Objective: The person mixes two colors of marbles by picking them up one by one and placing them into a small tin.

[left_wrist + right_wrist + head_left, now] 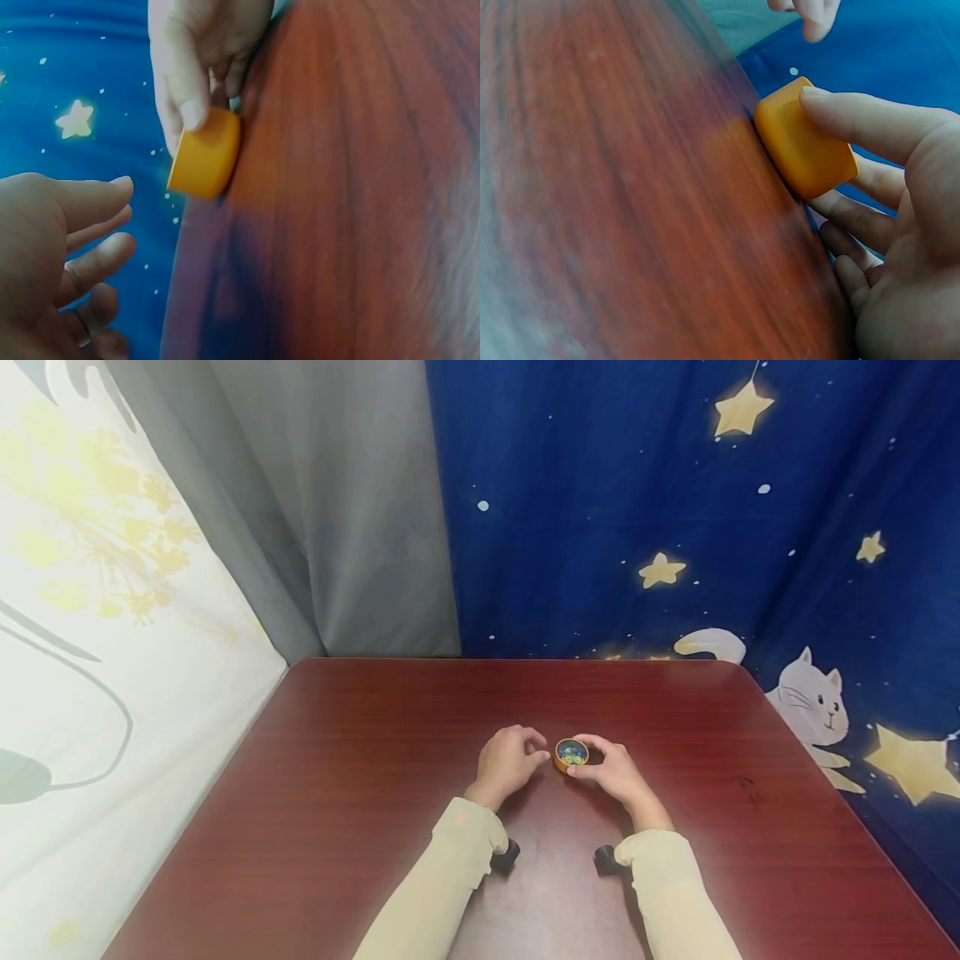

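Observation:
A small round orange container [572,753], with a dark blue and yellow-green speckled top or inside, sits on the table right of centre. My right hand [611,770] grips it between thumb and fingers from the right. The right wrist view shows the thumb on the smooth orange side of the container [799,142]. Just left of it is my left hand [510,760], its fingers loosely bent and apart from the container. Nothing lies between those fingers in the left wrist view, where the hand [60,247] hangs short of the container.
The reddish-brown wooden table [360,752] spreads around both hands. Behind it hang a grey curtain [375,510] and a blue curtain [570,527] with stars and a cat. A pale patterned cloth [97,635] borders the left side. Dark wrist devices [506,857] show below both hands.

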A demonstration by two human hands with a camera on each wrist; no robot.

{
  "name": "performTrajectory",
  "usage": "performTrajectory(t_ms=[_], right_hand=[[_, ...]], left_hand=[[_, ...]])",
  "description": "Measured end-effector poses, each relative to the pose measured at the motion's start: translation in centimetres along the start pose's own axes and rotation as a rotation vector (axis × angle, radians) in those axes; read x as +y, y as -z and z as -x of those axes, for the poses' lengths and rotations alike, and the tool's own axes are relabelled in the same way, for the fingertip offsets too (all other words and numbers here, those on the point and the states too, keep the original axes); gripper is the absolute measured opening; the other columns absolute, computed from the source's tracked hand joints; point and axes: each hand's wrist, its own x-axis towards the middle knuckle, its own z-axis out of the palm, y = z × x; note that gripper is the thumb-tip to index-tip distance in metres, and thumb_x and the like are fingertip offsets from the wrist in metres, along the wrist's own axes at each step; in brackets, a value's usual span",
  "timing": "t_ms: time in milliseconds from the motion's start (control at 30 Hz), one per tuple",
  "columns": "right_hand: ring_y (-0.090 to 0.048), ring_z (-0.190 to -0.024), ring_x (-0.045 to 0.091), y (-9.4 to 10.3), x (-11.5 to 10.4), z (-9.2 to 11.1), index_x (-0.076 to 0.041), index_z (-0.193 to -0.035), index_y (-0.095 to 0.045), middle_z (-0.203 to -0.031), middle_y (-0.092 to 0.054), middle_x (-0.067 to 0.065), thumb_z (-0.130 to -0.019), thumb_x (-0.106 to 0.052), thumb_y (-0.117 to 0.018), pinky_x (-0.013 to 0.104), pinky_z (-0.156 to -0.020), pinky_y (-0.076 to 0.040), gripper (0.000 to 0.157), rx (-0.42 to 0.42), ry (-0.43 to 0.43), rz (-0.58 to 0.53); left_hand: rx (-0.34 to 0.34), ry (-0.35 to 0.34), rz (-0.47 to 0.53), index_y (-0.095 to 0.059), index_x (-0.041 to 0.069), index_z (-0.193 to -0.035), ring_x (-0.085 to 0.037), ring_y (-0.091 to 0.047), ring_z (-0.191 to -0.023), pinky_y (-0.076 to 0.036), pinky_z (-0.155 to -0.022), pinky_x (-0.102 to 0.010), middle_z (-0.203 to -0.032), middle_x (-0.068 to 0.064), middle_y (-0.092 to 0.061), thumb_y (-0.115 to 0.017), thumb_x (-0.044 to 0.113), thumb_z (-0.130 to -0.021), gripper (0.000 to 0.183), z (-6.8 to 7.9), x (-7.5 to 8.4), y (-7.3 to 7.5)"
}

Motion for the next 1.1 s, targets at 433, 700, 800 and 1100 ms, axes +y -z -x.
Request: performTrajectory(t_ms=[433,700,800,1100], right_hand=[[-0.051,-0.114,0.03,0.0,0.1,-0.1,-0.009,-0.124,-0.063,-0.119,-0.063,0.013,-0.073,-0.016,-0.084,0.048,-0.097,-0.036,0.055,-0.009,0.027,-0.012],[-0.05,-0.115,0.031,-0.1,0.0,0.0,-0.009,-0.124,-0.063,-0.119,-0.062,0.014,-0.073,-0.014,-0.084,0.048,-0.097,-0.036,0.056,-0.008,0.026,-0.013],[-0.048,-0.116,0.031,0.0,-0.1,0.0,-0.009,-0.124,-0.063,-0.12,-0.061,0.014,-0.073,-0.014,-0.084,0.049,-0.097,-0.035,0.056,-0.006,0.025,-0.018],[-0.048,-0.117,0.032,0.1,0.1,0.0,-0.009,-0.124,-0.063,-0.12,-0.061,0.015,-0.073,-0.016,-0.084,0.05,-0.098,-0.034,0.056,-0.012,0.023,-0.02]], left_hand=[[-0.112,-0.024,0.017,-0.073,0.021,-0.104,-0.014,-0.056,-0.085,-0.047,-0.077,-0.033,-0.095,0.0,-0.064,-0.078,0.031,-0.082,0.024,-0.1,-2.2,1.8],[-0.181,-0.016,-0.013,-0.073,0.021,-0.106,-0.014,-0.056,-0.093,-0.047,-0.081,-0.034,-0.097,0.005,-0.062,-0.08,0.033,-0.08,0.029,0.2,-3.7,3.0],[-0.222,-0.005,-0.016,-0.073,0.021,-0.107,-0.014,-0.055,-0.095,-0.047,-0.083,-0.034,-0.1,0.006,-0.061,-0.082,0.034,-0.077,0.034,0.3,-4.5,3.7],[-0.367,-0.027,0.061,-0.071,0.014,-0.11,-0.016,-0.057,-0.09,-0.046,-0.081,-0.031,-0.094,0.0,-0.062,-0.089,0.021,-0.069,0.045,0.6,-6.3,4.8]])
